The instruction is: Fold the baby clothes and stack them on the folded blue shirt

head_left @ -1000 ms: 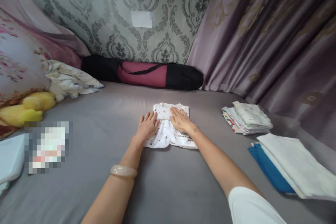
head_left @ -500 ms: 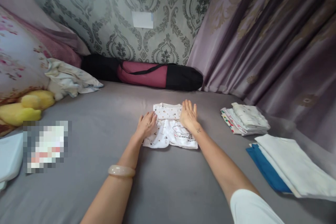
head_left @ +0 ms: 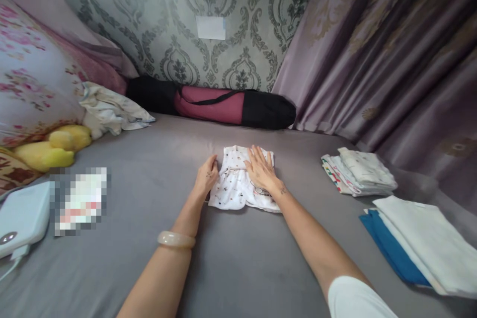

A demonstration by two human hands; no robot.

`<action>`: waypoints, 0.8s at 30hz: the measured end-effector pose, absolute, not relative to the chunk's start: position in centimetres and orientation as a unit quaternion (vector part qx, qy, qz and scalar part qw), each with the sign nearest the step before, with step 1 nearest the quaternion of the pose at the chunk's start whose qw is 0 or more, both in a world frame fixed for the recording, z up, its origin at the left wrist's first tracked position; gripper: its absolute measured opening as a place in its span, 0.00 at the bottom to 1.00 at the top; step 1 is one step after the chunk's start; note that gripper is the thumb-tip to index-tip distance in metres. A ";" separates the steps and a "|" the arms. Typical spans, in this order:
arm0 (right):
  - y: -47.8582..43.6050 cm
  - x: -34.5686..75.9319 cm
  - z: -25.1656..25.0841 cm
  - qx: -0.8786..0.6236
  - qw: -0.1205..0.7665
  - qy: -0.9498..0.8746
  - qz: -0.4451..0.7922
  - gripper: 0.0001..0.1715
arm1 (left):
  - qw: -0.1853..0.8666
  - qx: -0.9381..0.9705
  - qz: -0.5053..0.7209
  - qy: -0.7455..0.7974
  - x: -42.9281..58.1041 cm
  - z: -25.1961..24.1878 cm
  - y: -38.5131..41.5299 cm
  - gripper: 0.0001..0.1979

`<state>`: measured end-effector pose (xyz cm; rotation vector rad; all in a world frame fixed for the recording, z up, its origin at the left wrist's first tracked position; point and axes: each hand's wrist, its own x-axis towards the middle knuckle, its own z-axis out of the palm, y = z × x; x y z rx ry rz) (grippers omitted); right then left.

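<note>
A small white printed garment (head_left: 230, 190), folded at the top and showing short legs below, lies on the grey bed sheet (head_left: 231, 268). My right hand (head_left: 260, 169) rests flat on its right half, fingers spread, covering part of a line drawing and lettering. At the garment's left edge is my left hand (head_left: 207, 177), held on its side with slightly bent fingers. Its back faces me, so the fingertips are partly hidden; no cloth shows gripped in it. A pale bangle (head_left: 176, 239) circles my left forearm.
Folded small clothes (head_left: 367, 171) are stacked on the right, with folded white cloth (head_left: 428, 243) over blue cloth (head_left: 397, 251) nearer me. A long black and maroon bag (head_left: 210, 104) lies along the wall. Leftward are a yellow plush toy (head_left: 48, 151) and a white power bank (head_left: 28, 213) with a cable.
My left hand has slid off the garment to its left edge. My right hand has shifted inward over the cloth, fingers spread. The whole view has turned slightly left.
</note>
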<state>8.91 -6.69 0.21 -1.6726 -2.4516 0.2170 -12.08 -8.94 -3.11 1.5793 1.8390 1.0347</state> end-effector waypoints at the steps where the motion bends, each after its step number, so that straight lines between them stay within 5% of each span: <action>1: -6.8 9.3 0.0 -0.575 0.092 -0.812 0.047 0.37 | 0.249 0.580 0.379 0.676 -12.1 -3.1 -8.9 0.22; 6: -6.2 11.3 -1.1 -0.596 0.055 -0.788 0.144 0.38 | 0.253 0.586 0.370 0.675 -12.3 -3.4 -8.9 0.22; 14: -8.1 16.8 0.1 -0.668 0.274 -0.665 0.188 0.24 | 0.286 0.533 0.468 0.644 -13.1 -3.0 -9.4 0.20; 17: -10.9 19.5 0.1 -0.713 0.227 -0.628 0.216 0.18 | 0.281 0.525 0.430 0.678 -13.5 -1.9 -10.3 0.20; 24: -16.3 20.0 0.8 -0.718 0.107 -0.652 0.216 0.22 | 0.272 0.548 0.221 0.760 -14.1 0.9 -15.4 0.18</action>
